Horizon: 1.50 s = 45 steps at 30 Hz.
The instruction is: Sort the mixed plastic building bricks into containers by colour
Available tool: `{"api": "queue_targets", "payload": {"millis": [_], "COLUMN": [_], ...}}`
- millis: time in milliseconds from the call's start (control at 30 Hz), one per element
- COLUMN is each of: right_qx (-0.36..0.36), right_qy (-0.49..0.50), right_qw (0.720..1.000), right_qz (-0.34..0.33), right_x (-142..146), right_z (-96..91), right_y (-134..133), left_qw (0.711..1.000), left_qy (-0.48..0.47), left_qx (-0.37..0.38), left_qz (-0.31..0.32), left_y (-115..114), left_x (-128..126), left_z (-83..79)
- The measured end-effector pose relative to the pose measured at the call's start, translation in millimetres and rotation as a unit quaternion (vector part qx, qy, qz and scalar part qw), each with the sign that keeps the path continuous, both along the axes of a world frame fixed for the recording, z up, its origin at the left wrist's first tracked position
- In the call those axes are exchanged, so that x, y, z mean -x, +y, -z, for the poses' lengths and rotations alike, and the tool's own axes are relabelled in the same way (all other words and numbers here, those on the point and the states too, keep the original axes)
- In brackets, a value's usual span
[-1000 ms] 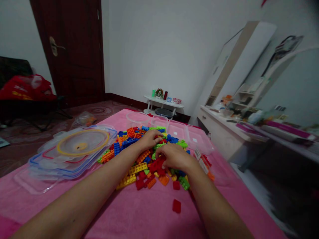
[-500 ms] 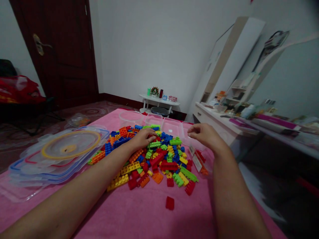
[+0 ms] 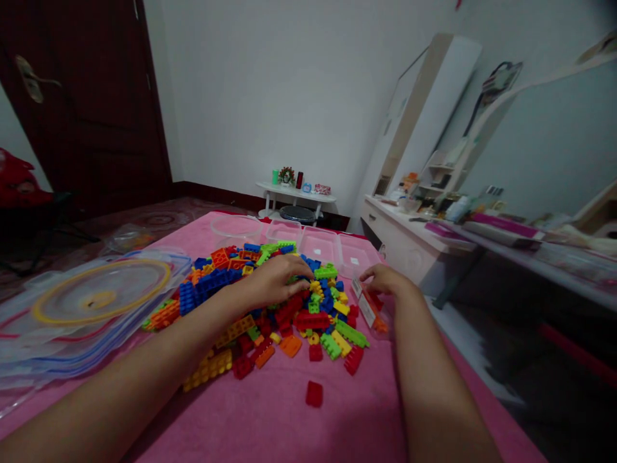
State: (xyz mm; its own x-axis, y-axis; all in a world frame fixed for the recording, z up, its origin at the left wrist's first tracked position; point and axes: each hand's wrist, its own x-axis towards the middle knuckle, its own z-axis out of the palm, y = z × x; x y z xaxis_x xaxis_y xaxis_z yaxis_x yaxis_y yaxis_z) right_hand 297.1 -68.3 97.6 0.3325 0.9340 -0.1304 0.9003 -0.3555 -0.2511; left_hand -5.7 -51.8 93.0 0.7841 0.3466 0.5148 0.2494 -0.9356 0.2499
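My left hand (image 3: 284,280) reaches over a pile of colourful plastic building blocks (image 3: 294,315). Its thumb and fingers are apart, bent down toward green and yellow blocks, and I make out nothing held. My right hand (image 3: 388,281) is at a small clear container (image 3: 369,305) with a white label, right of the pile. Loosely bent, its fingers hang over the red and orange blocks inside, and no block shows clearly between them. A single red block (image 3: 314,394) lies apart on the pink cloth (image 3: 270,418), nearer to me.
Clear plastic boxes (image 3: 321,244) line the far table edge, beside a round clear tub (image 3: 236,225). Stacked clear lids (image 3: 159,254) with coloured seals lie at the left. A cluttered white dresser (image 3: 395,222) stands right of the table. A low white shelf (image 3: 294,193) is by the wall.
My right hand has come down and closer to the labelled container. My left hand has shifted slightly right over the pile. The whole view has turned a little to the right.
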Motion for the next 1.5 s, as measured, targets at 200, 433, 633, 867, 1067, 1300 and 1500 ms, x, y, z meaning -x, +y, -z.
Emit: {"api": "queue_targets", "payload": {"millis": [200, 433, 633, 867, 1067, 1300, 1500], "right_qx": [0.058, 0.019, 0.055, 0.173, 0.185, 0.193, 0.139], "right_qy": [0.0, -0.071, -0.107, -0.056, -0.016, 0.072, 0.181], "right_qw": [0.998, 0.997, 0.992, 0.978, 0.971, 0.967, 0.965], "right_qz": [-0.022, -0.028, -0.047, -0.1, -0.149, -0.152, -0.132], "right_x": [7, 19, 27, 11, 2, -10, -23], "right_z": [8.1, -28.0, -43.2, -23.2, -2.1, 1.2, -34.3], "right_y": [-1, -17, -26, -34, -35, -39, -48], "left_qw": [0.993, 0.991, 0.992, 0.992, 0.993, 0.993, 0.992], "left_qy": [0.081, 0.117, 0.117, 0.113, 0.106, 0.104, 0.113], "left_qx": [0.011, -0.006, 0.01, 0.015, 0.026, 0.023, 0.035], "left_qz": [0.081, 0.07, 0.048, 0.051, 0.047, 0.044, 0.053], "left_y": [-22, -20, -17, -15, -15, -14, -18], "left_x": [-13, -19, -19, -21, -19, -18, -18], "left_z": [11.9, 24.9, 31.3, 31.5, 34.6, 36.2, 27.9]}}
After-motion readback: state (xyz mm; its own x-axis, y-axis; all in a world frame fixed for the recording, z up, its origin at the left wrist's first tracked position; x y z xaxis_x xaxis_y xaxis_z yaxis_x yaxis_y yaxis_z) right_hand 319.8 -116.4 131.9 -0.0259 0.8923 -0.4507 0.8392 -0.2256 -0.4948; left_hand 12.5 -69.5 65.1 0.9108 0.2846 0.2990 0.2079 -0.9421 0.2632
